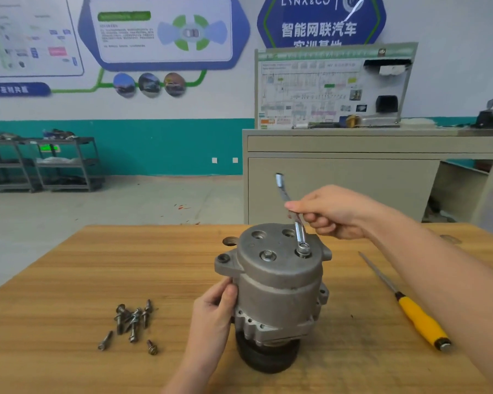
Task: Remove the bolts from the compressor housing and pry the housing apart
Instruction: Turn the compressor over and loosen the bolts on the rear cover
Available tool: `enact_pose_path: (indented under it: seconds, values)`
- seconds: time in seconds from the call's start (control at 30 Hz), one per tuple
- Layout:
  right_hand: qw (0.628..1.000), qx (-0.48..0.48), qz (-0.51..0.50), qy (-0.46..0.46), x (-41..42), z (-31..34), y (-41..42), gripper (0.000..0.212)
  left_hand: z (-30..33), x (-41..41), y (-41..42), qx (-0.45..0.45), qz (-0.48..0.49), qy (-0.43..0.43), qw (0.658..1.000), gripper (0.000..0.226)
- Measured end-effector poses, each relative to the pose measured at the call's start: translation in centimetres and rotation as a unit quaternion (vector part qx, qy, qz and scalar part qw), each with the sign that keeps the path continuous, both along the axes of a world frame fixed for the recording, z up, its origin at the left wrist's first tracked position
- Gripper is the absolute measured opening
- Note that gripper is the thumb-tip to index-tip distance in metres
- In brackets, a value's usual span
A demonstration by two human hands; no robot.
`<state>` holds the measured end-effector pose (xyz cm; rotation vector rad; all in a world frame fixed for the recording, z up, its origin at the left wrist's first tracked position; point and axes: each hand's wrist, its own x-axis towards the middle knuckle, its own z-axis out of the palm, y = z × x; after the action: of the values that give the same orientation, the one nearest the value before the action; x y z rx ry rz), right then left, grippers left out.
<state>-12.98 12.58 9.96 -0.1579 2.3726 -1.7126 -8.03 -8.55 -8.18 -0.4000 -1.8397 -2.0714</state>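
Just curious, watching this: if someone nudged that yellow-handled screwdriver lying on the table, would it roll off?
The screwdriver would probably roll a little: its handle looks rounded and it lies flat on the smooth wooden table. The handle is thicker than the thin shaft, so it would likely curve rather than run straight. It looks stiff, not floppy.

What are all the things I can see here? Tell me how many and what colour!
compressor: one, grey, upright mid-table
bolt: one, grey, in compressor top
wrench: one, silver, on another top bolt
loose bolts: about eight, grey, table left
screwdriver: one, yellow handle, table right
table: one, wooden, foreground
cabinet: one, beige, behind table
shelf carts: two, grey, far left
left hand: holds compressor side
right hand: grips wrench
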Motion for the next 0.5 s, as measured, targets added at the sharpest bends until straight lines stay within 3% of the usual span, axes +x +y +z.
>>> enact_pose_path:
  seconds: [0.17,0.27,0.4,0.5]
  values:
    - [0.956,0.224,0.123,0.144,2.1,2.6,-5.1,0.022,0.0,-0.1,0.0,-0.011,0.015,-0.007,1.000,0.037]
    - [0.925,0.252,0.173,0.224,5.8,2.6,-6.2,0.017,0.0,0.0,-0.3,-0.017,0.022,-0.010,1.000,0.030]
    - [0.869,0.291,0.165,0.365,10.8,0.2,-4.7,0.018,-0.8,-0.4,-0.7,-0.034,0.041,-0.027,0.998,0.034]
    - [0.872,0.243,0.121,0.407,13.0,-2.6,-1.6,0.029,-0.9,-0.5,-0.5,-0.033,0.036,-0.022,0.999,0.034]
